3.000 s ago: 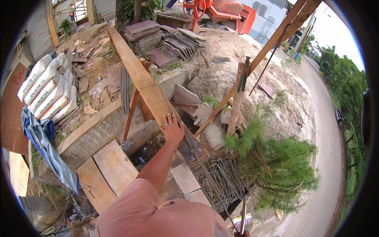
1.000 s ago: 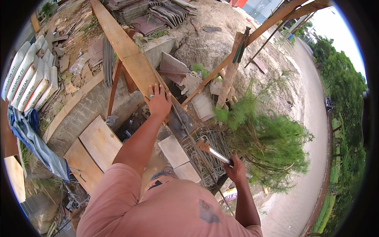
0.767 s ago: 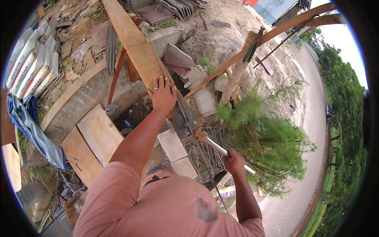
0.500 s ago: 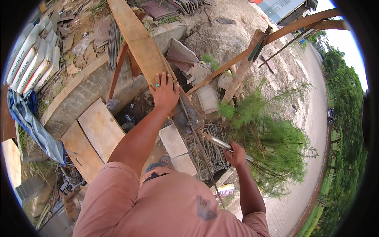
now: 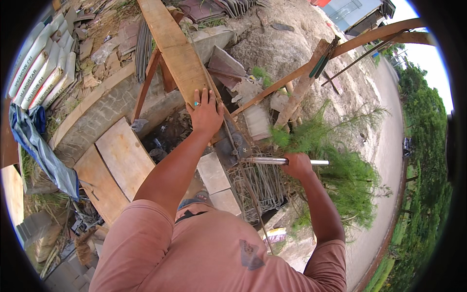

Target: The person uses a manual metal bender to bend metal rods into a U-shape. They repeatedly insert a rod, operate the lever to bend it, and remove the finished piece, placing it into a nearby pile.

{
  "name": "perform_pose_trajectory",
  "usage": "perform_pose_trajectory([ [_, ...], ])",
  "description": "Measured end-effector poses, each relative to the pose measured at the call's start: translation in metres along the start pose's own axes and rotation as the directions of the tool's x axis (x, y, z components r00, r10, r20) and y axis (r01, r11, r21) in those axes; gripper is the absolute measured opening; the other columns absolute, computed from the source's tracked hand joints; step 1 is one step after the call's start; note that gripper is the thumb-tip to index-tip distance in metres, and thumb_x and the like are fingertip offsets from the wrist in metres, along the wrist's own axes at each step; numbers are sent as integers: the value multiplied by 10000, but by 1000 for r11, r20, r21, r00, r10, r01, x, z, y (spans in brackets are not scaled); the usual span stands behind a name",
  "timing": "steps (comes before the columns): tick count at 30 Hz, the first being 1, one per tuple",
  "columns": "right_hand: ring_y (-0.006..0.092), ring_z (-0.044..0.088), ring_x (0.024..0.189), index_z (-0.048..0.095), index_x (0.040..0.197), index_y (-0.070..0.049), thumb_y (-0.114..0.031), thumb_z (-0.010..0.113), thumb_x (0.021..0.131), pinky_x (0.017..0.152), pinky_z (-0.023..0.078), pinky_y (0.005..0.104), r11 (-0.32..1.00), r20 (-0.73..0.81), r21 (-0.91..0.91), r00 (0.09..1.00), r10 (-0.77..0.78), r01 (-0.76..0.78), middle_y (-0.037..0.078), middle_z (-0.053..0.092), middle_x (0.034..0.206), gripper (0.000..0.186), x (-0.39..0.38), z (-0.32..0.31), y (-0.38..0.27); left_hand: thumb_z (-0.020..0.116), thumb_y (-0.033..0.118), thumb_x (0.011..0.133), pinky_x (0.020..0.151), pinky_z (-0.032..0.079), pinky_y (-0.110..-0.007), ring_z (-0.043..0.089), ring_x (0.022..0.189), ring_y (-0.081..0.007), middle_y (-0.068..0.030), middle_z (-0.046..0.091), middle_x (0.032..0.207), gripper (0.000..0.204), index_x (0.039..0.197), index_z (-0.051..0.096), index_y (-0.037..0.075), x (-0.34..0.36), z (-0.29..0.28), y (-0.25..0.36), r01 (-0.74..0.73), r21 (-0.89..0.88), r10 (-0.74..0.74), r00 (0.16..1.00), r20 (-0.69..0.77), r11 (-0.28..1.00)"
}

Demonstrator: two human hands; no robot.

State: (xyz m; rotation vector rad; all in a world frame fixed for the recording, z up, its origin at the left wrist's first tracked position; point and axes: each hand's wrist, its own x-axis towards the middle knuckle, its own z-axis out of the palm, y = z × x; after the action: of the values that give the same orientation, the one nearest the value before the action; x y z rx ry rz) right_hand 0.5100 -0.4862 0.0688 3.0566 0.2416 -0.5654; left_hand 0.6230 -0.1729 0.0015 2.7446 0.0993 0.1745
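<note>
My left hand, with a ring on one finger, lies on the near end of a long wooden plank. Its fingers stretch forward along the wood, close to a thin steel rod that slants down toward my body. My right hand is wrapped around a shiny metal pipe, which points sideways to the right. The pipe's inner end meets a dark metal plate fixed at the plank's end; the exact contact is too small to make out. Below the pipe hangs a bundle of bent steel-wire stirrups.
Feathery green branches stand right beside my right hand. A slanting timber rail crosses ahead. Boards and grey tiles lie near my feet. White sacks are stacked at far left, and a paved road runs along the right.
My right hand has swung the pipe forward and up, from slanting down to the right to nearly level. My left hand has stayed on the plank.
</note>
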Motion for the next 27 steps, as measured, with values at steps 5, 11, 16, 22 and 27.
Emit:
perform_pose_trajectory([
  [5,345,644,799,658,866,-106,-265,684,725,735,505,462,995,42,-89,999,-29,33,135,667,803,214,14,-6,-5,417,395,961,1094,195,-638,130,1440,-284,-73,258,1515,574,1441,345,87,1,-1,0,6,0,-6,1000,15,1000],
  [11,347,644,807,643,847,-107,-241,660,706,732,504,470,991,26,-83,994,-102,104,145,666,811,196,28,6,3,429,392,955,1098,191,-635,124,1443,-280,-66,250,1523,572,1437,355,93,1,2,-3,14,-12,-14,1000,13,1000],
  [16,342,642,828,631,834,-89,-245,665,697,744,492,470,999,-101,-34,994,-46,43,134,664,816,210,10,25,0,442,396,943,1079,220,-645,159,1437,-283,-67,283,1510,570,1422,382,92,2,6,-1,5,-9,-5,1000,-25,1000],
  [22,312,610,921,654,852,-98,-251,661,718,863,438,466,993,-238,27,964,115,-112,127,649,841,203,-9,32,84,400,392,975,1084,240,-610,167,1436,-279,-49,254,1533,547,1446,364,117,6,-2,-5,35,81,-39,998,41,996],
  [27,299,573,983,684,863,-109,-235,659,711,965,373,467,970,-335,-37,917,216,-242,120,653,863,199,-20,34,115,407,399,974,1081,235,-617,161,1439,-268,-53,250,1537,547,1448,365,130,7,4,1,1,92,-6,999,46,996],
])
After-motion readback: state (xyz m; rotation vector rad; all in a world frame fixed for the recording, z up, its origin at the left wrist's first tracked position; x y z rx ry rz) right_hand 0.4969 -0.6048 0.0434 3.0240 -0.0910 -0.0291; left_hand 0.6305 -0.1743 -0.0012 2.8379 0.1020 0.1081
